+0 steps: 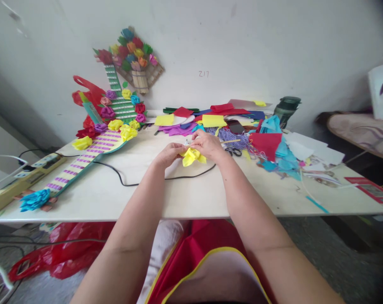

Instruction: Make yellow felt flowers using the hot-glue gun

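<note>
A crumpled yellow paper flower [192,156] hangs between both hands just above the white table [185,194]. My left hand [168,154] is closed, pinching the flower's left side. My right hand [207,145] is closed too, its fingers curled over the flower's top right. A black cable [128,182] runs across the table under the hands. Behind the right hand lie a tangle of purple yarn [231,139] and scissors [235,151], partly hidden.
At the left lies a striped guitar-shaped craft [83,160] decked with paper flowers, with a blue flower [35,199] at its near end. Coloured paper scraps [210,116] pile up at the back, red and blue paper [273,147] at the right. A green bottle [285,109] stands behind. A power strip [26,177] sits far left.
</note>
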